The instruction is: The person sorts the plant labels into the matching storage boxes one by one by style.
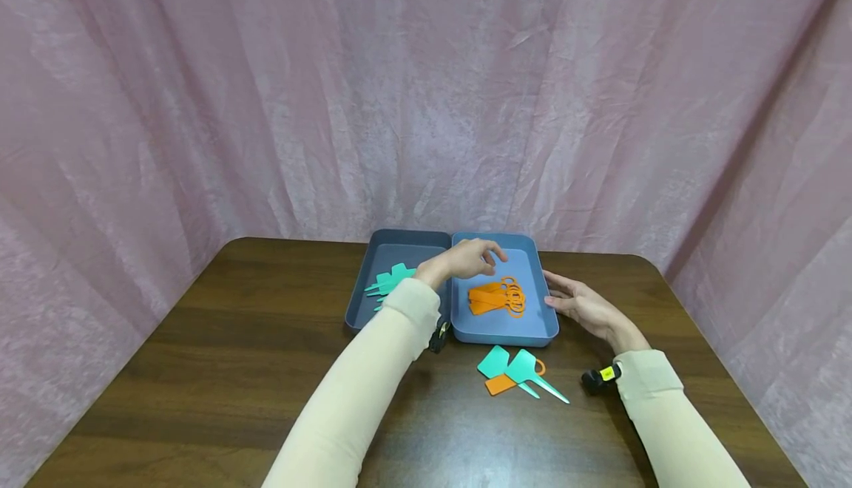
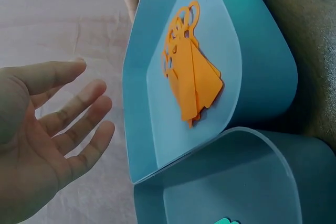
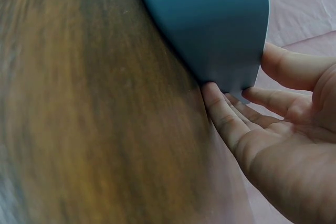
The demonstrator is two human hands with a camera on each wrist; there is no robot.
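Note:
My left hand (image 1: 469, 257) hovers over the lighter blue tray (image 1: 526, 270), its fingers loosely bent and holding nothing. In the left wrist view, that hand (image 2: 52, 135) stays apart from the tray. A cluster of orange looped tags (image 1: 492, 298) lies inside it. My right hand (image 1: 592, 310) is at the tray's right side; the right wrist view shows its extended fingers and thumb touching the tray's wall (image 3: 220, 30) near a corner. Two teal plant labels (image 1: 523, 367) with pointed stems overlap one orange tag (image 1: 499, 384) on the table in front.
Left of the blue tray, side by side with it, stands a darker grey tray (image 1: 406, 242) with several teal plant labels (image 1: 394, 279), partly hidden by my left arm. Both trays stand near the far edge of the brown wooden table (image 1: 233, 370). Behind hangs a pink curtain (image 1: 426, 103).

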